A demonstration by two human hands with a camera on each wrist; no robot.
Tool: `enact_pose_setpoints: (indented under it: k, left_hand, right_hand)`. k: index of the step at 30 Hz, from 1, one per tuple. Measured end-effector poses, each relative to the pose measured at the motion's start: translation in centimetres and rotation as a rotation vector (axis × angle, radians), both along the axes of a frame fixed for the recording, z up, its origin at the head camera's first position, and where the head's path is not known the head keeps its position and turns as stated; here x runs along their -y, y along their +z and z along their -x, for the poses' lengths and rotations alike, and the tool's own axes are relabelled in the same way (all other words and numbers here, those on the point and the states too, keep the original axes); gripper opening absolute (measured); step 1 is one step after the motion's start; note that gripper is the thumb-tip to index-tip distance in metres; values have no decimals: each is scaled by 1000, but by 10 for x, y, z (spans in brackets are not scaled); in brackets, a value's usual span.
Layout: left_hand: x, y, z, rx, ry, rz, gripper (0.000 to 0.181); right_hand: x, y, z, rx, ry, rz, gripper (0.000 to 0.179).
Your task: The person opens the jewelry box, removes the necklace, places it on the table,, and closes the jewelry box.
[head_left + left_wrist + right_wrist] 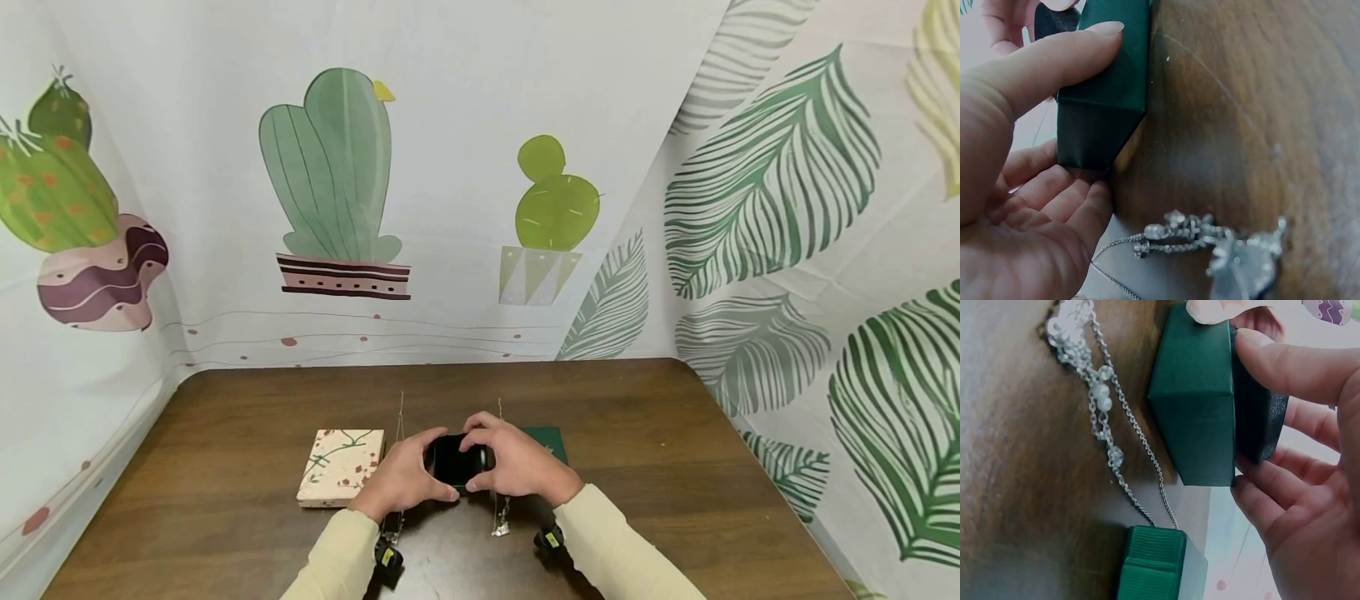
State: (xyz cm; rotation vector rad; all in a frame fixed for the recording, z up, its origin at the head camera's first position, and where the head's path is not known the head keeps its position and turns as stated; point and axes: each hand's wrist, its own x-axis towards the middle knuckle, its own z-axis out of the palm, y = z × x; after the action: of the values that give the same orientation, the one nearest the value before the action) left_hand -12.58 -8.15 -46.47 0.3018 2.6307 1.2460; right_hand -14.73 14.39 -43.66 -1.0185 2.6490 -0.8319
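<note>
A small dark green jewelry box (1107, 81) is between my hands at the middle of the table. My left hand (408, 473) grips it, the thumb along one side and the fingers at the other. A black insert (1257, 403) sits at the box's top and juts out of it. My right hand (521, 460) pinches this insert between thumb and fingers. Left of the box lies a silver necklace (1244, 262) with a sparkling pendant. A second silver necklace (501, 527) with clear beads is stretched out on the right.
A cream box with a floral branch print (343, 468) lies to the left of my left hand. Behind my right hand, a green box (551, 440) with ridged sides is partly hidden. Under everything is the brown wooden table (645, 467), backed by a printed cloth (450, 167).
</note>
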Motion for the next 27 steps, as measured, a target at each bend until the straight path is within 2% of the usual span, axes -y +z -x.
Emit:
enact_pose_setpoints:
  k: [9,19,27]
  left_hand:
    - [1,0,0,-14,0,7,101]
    - [1,0,0,-4,-5,9,100]
    - [1,0,0,-7,-5,6,100]
  right_hand:
    - [-1,-1,0,-40,5,-45,35]
    - [-8,-4,0,34,-1,8,38]
    - [-9,-7,0,25,-16,-4,38]
